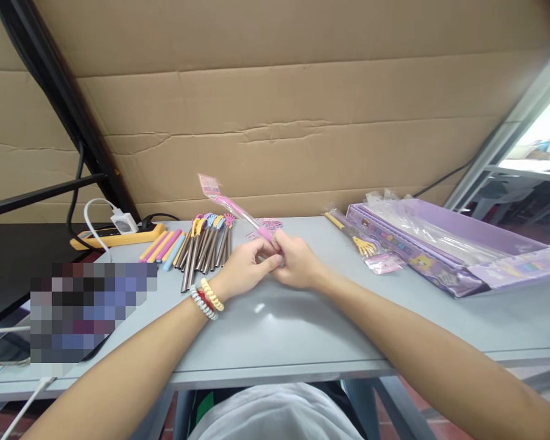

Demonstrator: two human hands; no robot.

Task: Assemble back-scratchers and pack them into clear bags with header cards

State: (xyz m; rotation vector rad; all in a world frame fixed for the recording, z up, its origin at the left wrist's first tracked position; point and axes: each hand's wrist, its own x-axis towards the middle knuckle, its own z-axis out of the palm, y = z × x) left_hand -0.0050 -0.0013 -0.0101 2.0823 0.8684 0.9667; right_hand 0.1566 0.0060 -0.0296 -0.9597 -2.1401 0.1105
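Both hands meet over the middle of the table around the lower end of a pink back scratcher (233,208) in a clear bag, its pink card at the upper left. My left hand (250,264), with coil bands at the wrist, has its fingers curled at the bag's end. Fingers closed, my right hand (296,260) grips the same end from the other side. Just left lie several unwrapped back scratchers (206,241) with metal rods and coloured hand-shaped heads. Beside them are loose coloured handles (162,245). Small pink cards (269,223) lie behind my hands.
A bagged yellow back scratcher (364,245) lies to the right, next to a purple display box (421,244) holding clear bags. At the left stand a yellow power strip (119,235) with a white charger (124,221) and a blurred-out object (91,311). Cardboard (275,110) walls the back.
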